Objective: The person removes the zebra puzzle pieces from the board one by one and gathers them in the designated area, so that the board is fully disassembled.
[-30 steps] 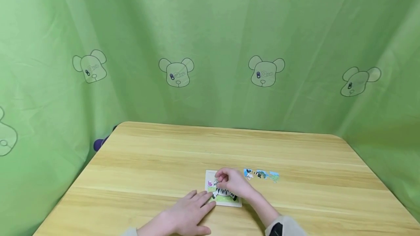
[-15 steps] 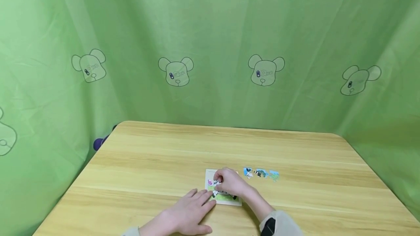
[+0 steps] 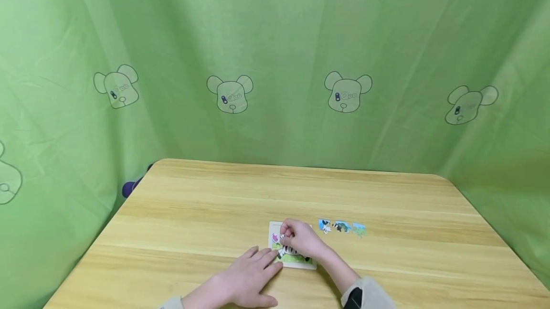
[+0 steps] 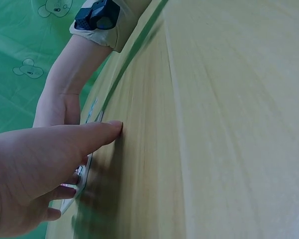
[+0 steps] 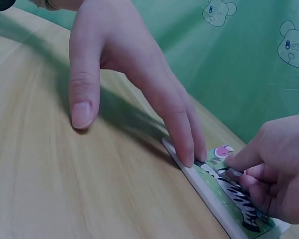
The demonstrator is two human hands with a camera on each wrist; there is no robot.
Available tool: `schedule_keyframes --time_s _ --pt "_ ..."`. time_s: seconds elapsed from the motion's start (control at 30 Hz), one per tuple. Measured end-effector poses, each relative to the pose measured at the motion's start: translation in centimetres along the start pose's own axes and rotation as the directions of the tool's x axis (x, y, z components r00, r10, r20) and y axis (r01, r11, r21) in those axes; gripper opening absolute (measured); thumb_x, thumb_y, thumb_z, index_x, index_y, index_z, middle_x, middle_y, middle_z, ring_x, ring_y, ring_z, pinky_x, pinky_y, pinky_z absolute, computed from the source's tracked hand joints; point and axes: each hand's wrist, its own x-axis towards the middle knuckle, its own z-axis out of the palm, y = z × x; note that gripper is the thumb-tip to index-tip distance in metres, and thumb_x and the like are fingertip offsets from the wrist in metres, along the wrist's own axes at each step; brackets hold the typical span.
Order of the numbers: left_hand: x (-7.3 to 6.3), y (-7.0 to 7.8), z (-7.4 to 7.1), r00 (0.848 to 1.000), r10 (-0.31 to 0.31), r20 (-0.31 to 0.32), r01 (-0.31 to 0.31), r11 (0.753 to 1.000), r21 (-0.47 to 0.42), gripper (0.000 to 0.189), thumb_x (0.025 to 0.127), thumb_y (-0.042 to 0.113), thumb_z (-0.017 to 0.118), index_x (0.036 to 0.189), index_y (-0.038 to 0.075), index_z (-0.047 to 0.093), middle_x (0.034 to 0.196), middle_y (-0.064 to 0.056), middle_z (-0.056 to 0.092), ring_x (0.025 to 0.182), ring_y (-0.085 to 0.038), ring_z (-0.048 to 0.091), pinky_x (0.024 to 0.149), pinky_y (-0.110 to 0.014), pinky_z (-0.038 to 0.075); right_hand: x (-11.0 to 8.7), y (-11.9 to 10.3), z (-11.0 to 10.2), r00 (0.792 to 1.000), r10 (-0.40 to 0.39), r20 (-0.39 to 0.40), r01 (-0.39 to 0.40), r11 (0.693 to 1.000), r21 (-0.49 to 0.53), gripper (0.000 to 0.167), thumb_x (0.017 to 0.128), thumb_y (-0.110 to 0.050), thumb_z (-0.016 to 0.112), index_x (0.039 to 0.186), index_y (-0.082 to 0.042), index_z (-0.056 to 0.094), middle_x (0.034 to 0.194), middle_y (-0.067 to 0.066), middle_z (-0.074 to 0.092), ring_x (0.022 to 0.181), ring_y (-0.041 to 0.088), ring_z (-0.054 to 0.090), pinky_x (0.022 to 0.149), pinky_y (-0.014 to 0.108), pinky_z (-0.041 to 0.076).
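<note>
White-rimmed rectangular tray (image 5: pixel 204 189) holds black-striped zebra jigsaw (image 5: pixel 236 196); straight-fingered left hand (image 3: pixel 249 278) touches its eight-o'clock edge; right hand (image 3: pixel 306 241) pinches a striped piece (image 5: pixel 232 173) over it; three multicoloured flat pieces (image 3: pixel 342 227) at two o'clock.

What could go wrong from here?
1. The board might slide: the left hand only rests fingertips along one edge.
2. The piece pinched by the right hand may seat crooked, since those fingers cover much of it.
3. The loose pieces lie close beside that hand and might get nudged.
</note>
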Motion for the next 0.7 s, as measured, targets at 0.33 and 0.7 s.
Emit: schedule_keyframes --time_s 0.33,0.7 --pt "0.3 0.0 -0.2 1.000 -0.010 0.026 0.010 1.000 -0.012 0.074 0.084 0.065 0.048 0.136 0.013 0.045 0.144 -0.008 0.037 0.131 -0.022 0.035 0.106 -0.042 0.031 -0.2 0.6 -0.6 0.999 0.038 -0.008 -0.037 0.995 0.091 0.012 0.079 -0.002 0.065 0.088 -0.006 0.058 0.074 0.000 0.053 0.069 0.013 0.049 0.060 0.022 0.044" --pt "0.1 0.1 -0.1 1.000 -0.012 0.009 0.013 1.000 -0.017 0.075 0.083 0.065 0.048 0.137 0.012 0.044 0.146 -0.009 0.033 0.133 -0.023 0.031 0.107 -0.042 0.029 -2.2 1.7 -5.1 0.996 0.085 -0.018 -0.080 0.980 0.181 0.021 0.080 -0.010 0.069 0.096 0.000 0.060 0.073 0.004 0.057 0.064 0.016 0.052 0.054 0.025 0.046"
